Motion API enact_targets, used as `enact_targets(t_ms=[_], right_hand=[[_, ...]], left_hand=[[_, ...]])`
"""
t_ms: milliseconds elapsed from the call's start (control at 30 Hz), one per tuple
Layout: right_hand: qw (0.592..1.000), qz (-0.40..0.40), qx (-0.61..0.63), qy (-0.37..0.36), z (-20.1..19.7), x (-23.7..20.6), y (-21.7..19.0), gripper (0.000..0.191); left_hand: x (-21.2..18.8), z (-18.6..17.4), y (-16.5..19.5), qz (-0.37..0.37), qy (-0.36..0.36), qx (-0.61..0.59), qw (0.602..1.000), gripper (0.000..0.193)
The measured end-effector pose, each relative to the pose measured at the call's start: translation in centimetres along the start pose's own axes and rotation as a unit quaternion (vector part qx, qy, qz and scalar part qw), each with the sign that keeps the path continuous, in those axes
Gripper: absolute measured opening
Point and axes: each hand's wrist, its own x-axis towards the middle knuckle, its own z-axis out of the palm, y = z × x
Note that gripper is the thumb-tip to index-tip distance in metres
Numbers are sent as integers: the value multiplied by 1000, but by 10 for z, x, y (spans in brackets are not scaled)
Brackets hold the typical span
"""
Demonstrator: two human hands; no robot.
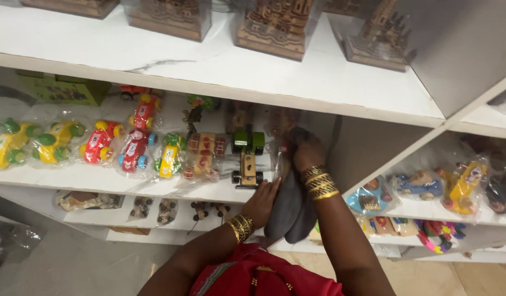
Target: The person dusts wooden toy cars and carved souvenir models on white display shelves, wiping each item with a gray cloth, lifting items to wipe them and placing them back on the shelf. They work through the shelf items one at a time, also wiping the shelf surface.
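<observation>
Near the centre of the frame, the right hand [306, 156] reaches onto the middle shelf [154, 189], its grip clenched on a dark grey cloth [290, 211] that hangs down from the hand past the shelf's front edge. The left hand [261, 200] lies just beside the cloth at the shelf edge, fingers stretched out and released, the fingertips touching or nearly touching a small wooden toy vehicle [247, 171] with black wheels. Gold bangles [319, 182] circle the right wrist, and more sit on the left wrist.

Behind the wooden vehicle stands a green toy tractor [248, 141]. To the left along the same shelf lie toy cars in clear plastic wrap: yellow cars with green wheels [36, 143] at the far left, then red cars [102, 141] and a yellow and green one [169, 155]. A green box [64, 90] stands at the back, upper left.

On the top shelf [209, 66], brown wooden models in clear cases [275, 24] run along the top of the frame. At right, a neighbouring shelf carries more wrapped, colourful toys [466, 186]. A red garment [253, 274] fills the bottom centre
</observation>
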Motion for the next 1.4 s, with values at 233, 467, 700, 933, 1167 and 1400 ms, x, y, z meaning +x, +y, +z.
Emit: enact_targets(t_ms=[233, 467, 700, 933, 1167, 1400], right_hand=[[992, -101, -33, -68, 33, -15, 6, 29], [978, 39, 8, -204, 5, 13, 20, 29], [992, -27, -48, -110, 46, 20, -11, 26], [978, -15, 1, -207, 32, -13, 20, 33], [969, 205, -42, -130, 18, 5, 32, 36], [993, 98, -52, -40, 40, -52, 19, 40]], left_hand=[[4, 6, -11, 16, -92, 62, 994, 43], [1, 13, -14, 59, 41, 72, 995, 42], [2, 15, -14, 53, 23, 71, 996, 42], [1, 19, -16, 57, 6, 45, 997, 37], [-1, 18, -16, 54, -24, 70, 996, 44], [2, 22, -17, 47, -61, 71, 995, 52]])
